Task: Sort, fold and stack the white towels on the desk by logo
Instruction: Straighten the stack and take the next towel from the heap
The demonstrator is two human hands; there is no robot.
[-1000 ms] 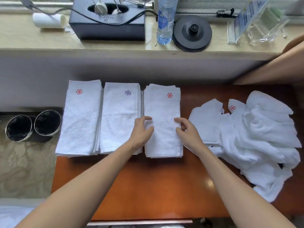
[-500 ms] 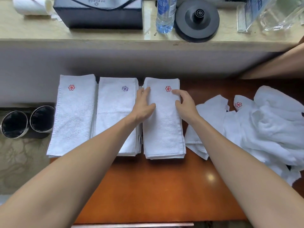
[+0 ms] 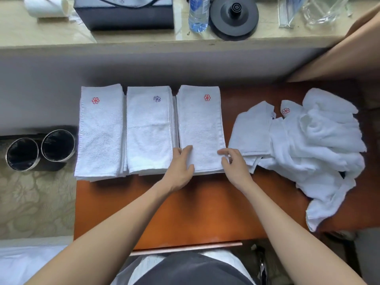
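The left hand's [image 3: 181,167] fingers [image 3: 186,153] lie straight, slightly apart, flat on the near left edge of the red-logo stack [image 3: 200,128]; the right hand's [image 3: 235,167] fingers [image 3: 224,151] bend loosely at its near right corner, pinching or only touching I cannot tell; this stack sits on the bench [image 3: 195,212], just beside the blue-logo stack [image 3: 149,130]; the loose towel heap [image 3: 318,145] lies rightward.

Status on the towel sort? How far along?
Done: three folded stacks, left stack red logo, middle stack blue, right stack red. In hand: left hand and right hand touch the right stack's near end, apparently squaring it. Left: the unfolded pile on the desk, right side; possibly merging both red stacks.
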